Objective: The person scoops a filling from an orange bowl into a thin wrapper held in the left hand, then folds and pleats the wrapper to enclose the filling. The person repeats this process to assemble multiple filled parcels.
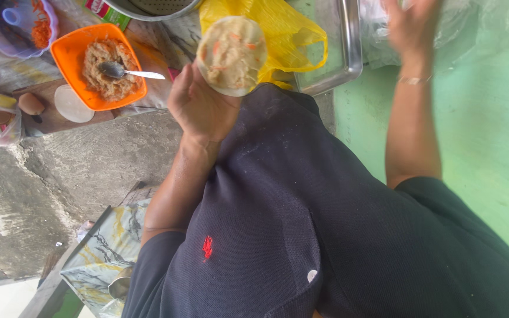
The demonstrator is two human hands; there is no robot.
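Note:
My left hand point(201, 106) is raised in front of my dark shirt and holds a round pale dough wrapper point(232, 54) flat on its fingers. A mound of beige filling with orange flecks lies on the wrapper. My right hand point(412, 23) is stretched out at the top right, blurred, with its fingers spread over a clear plastic bag point(472, 29). It grips nothing that I can see. A thin bracelet sits on that wrist.
An orange bowl point(66, 50) of minced filling with a metal spoon point(126, 72) stands at the upper left, a round white wrapper point(70, 103) beside it. A yellow plastic bag point(293, 35), a metal tray point(349, 53) and a metal bowl point(148, 7) lie ahead. Green surface at right.

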